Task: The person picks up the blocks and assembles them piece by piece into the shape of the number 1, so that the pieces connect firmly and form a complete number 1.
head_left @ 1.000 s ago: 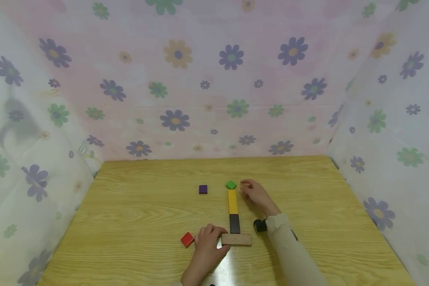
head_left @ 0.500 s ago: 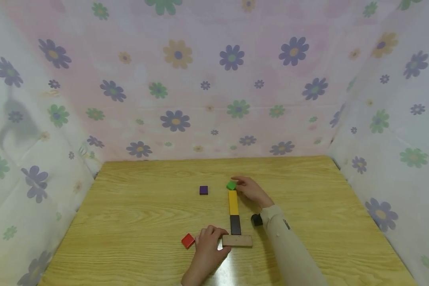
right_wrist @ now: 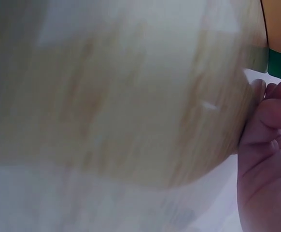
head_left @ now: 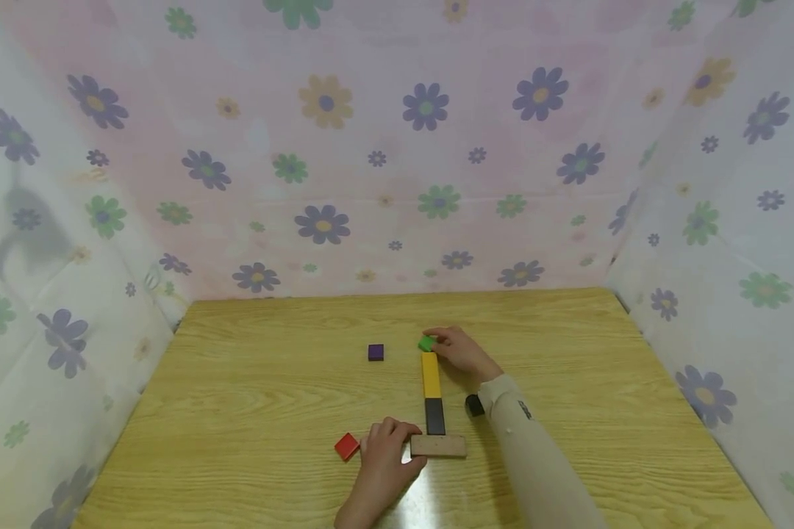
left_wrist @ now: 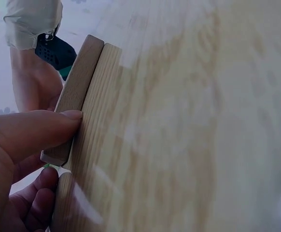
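Observation:
On the wooden table a plain wooden block (head_left: 446, 446) lies crosswise. Above it, in one line, run a black block (head_left: 434, 416), a yellow block (head_left: 430, 375) and a green block (head_left: 426, 344). My left hand (head_left: 385, 461) holds the wooden block's left end; the left wrist view shows the thumb pressed against this block (left_wrist: 85, 79). With thumb and finger my right hand (head_left: 465, 353) pinches the green block at the far end. In the right wrist view, the green block (right_wrist: 278, 64) touches the yellow block (right_wrist: 279, 26), and the fingertips are partly cut off.
A red block (head_left: 347, 446) lies turned at an angle just left of the left hand. Farther back sits a purple block (head_left: 376, 353). A black wrist device (head_left: 474, 405) shows beside the right sleeve (head_left: 536, 448). Flowered cloth (head_left: 384, 147) walls the table's back and sides.
My right hand has moved left from beside the green block and taken hold of it. The left hand stays on the wooden block.

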The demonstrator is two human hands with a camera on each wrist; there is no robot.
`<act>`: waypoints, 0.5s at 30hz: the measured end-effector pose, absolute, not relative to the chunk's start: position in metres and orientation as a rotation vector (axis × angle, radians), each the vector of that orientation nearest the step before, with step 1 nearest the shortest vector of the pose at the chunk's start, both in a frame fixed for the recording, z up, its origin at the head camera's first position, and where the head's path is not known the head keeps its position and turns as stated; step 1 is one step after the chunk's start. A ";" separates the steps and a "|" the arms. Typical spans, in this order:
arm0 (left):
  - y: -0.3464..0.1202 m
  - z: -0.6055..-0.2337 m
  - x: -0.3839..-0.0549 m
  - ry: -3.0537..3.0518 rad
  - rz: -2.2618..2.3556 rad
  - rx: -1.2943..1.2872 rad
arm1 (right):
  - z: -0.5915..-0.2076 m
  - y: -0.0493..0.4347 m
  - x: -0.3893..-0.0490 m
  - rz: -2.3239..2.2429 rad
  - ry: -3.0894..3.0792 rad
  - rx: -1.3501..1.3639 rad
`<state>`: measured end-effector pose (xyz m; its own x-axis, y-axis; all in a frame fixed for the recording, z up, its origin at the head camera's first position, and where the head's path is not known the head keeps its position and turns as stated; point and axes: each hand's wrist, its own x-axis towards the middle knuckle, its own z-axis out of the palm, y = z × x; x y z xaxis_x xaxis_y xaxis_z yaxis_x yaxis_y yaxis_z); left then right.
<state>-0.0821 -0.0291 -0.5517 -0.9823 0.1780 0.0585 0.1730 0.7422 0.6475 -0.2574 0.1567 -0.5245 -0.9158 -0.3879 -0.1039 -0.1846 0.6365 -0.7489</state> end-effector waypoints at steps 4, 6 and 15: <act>-0.030 -0.552 -0.082 2.917 1.090 0.293 | -0.523 0.155 -0.257 -1.128 2.622 -0.472; -0.031 -0.552 -0.082 2.914 1.090 0.294 | -0.522 0.154 -0.256 -1.121 2.622 -0.456; -0.033 -0.546 -0.081 2.885 1.117 0.316 | -0.518 0.154 -0.254 -1.084 2.645 -0.456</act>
